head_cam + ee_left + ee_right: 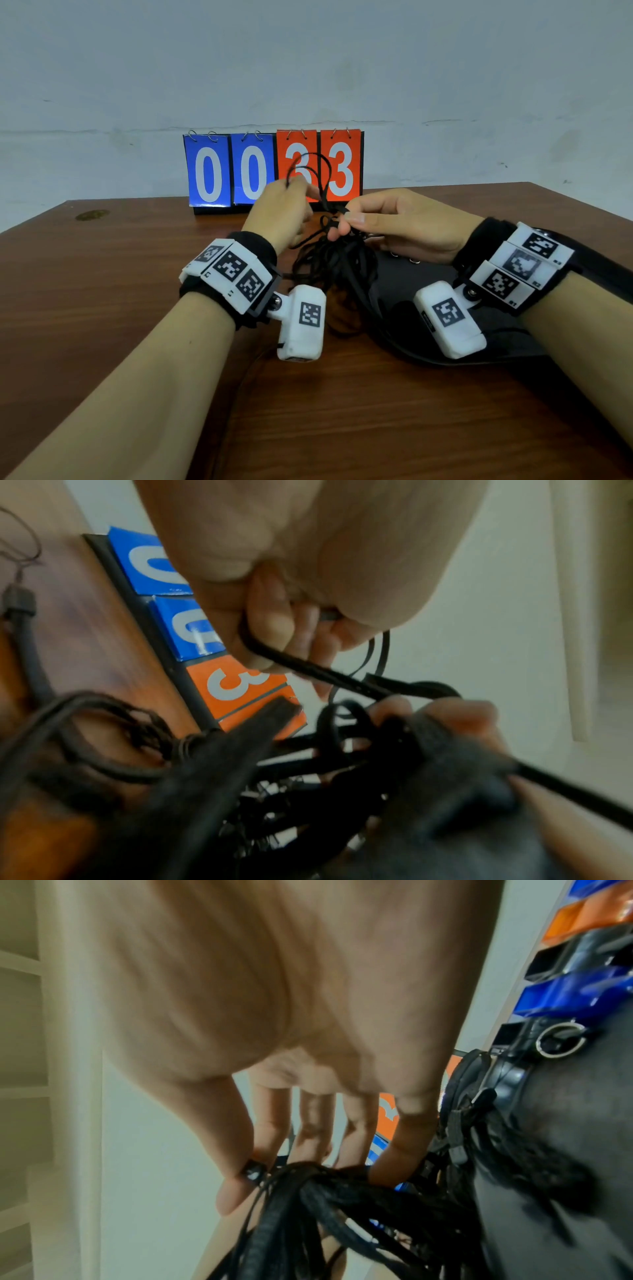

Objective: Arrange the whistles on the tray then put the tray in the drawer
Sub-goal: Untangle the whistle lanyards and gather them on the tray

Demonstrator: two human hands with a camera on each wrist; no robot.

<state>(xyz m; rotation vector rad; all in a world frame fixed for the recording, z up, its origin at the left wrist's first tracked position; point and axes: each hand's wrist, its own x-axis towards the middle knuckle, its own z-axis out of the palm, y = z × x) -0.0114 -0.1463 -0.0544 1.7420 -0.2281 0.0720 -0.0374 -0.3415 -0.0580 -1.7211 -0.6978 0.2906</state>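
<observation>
A tangle of black whistle cords (332,260) hangs between my two hands above a dark tray (407,284) on the wooden table. My left hand (301,192) pinches one cord and holds its loop up in front of the scoreboard; the left wrist view shows its curled fingers (274,631) round that cord (308,666). My right hand (342,222) pinches the knot of the bundle. In the right wrist view its fingertips (246,1175) grip the cords (342,1191), and orange (589,915), black (582,955) and blue (575,993) whistles lie on the tray (565,1123).
A flip scoreboard (274,171) reading 0033 stands at the table's back edge against a pale wall. Bare brown tabletop (102,291) spreads to the left and front. Two metal rings (414,261) lie on the tray below my right hand.
</observation>
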